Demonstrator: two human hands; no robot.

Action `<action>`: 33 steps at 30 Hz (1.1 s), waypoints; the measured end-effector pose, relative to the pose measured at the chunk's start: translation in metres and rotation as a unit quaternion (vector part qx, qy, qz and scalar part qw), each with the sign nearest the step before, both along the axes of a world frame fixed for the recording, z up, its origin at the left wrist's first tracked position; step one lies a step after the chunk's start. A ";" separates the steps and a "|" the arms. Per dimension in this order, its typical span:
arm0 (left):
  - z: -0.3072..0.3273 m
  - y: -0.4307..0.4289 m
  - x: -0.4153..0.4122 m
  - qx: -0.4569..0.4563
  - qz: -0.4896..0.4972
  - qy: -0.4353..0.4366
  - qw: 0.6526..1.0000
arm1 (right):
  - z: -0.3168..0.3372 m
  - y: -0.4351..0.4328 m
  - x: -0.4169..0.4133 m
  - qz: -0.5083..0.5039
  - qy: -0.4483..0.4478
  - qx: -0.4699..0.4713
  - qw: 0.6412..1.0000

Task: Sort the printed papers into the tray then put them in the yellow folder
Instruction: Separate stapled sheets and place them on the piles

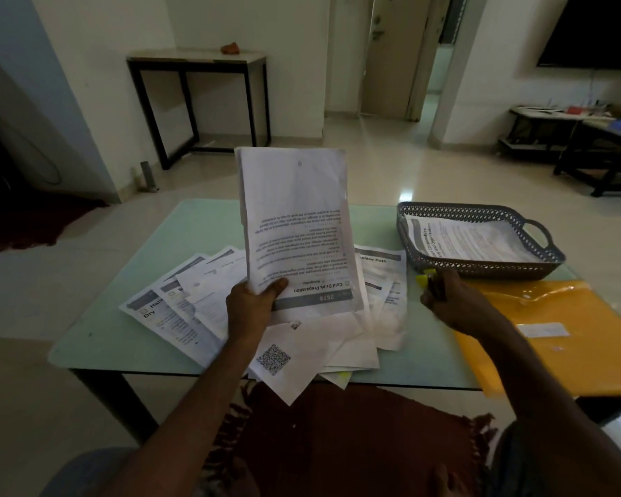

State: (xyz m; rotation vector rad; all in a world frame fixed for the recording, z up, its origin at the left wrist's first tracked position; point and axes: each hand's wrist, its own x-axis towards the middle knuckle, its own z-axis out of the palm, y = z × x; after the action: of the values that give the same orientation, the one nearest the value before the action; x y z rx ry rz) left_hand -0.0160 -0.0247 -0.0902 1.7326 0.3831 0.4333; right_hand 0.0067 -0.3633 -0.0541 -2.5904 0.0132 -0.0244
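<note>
Left hand (pixel 251 303): pinches upside-down sheet (pixel 296 224), frame centre.
Right hand (pixel 456 303): grips yellow-tipped pen (pixel 427 279), just below tray (pixel 481 270).
Yellow folder (pixel 588 353): lower right.

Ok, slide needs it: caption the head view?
Left hand holds a printed sheet over scattered papers; right hand grips a marker.

White sheet (pixel 294 217) with black print and a grey header band, white papers (pixel 180 310) with grey bands, black-and-white QR code (pixel 273 359), dark grey tray (pixel 481 270) with lattice-pierced wall, yellow folder (pixel 552 303) with white label (pixel 542 331), pale green table (pixel 104 335), dark red rug (pixel 355 435), yellow marker (pixel 423 279)
</note>
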 end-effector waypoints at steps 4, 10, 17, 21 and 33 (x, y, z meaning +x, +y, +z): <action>0.001 -0.001 0.002 0.018 0.002 -0.005 1.000 | 0.012 0.042 -0.017 0.101 0.021 0.076 0.992; -0.001 0.000 0.003 -0.002 0.012 -0.001 1.000 | -0.004 0.080 -0.014 0.119 -0.004 0.028 0.992; -0.004 0.008 0.006 -0.038 -0.010 0.000 0.999 | -0.003 0.081 -0.009 0.116 0.016 0.046 0.992; -0.003 0.011 0.007 -0.051 -0.011 0.002 0.999 | 0.000 0.076 -0.006 0.117 0.033 0.066 0.990; -0.003 0.012 0.007 -0.057 -0.014 0.009 0.998 | 0.003 0.083 -0.006 0.095 0.097 0.217 0.967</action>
State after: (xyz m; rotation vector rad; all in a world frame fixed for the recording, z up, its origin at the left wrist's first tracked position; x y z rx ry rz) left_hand -0.0086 -0.0129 -0.0929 1.6298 0.3885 0.3687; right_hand 0.0008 -0.2803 -0.0516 -2.1365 -0.1429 0.2730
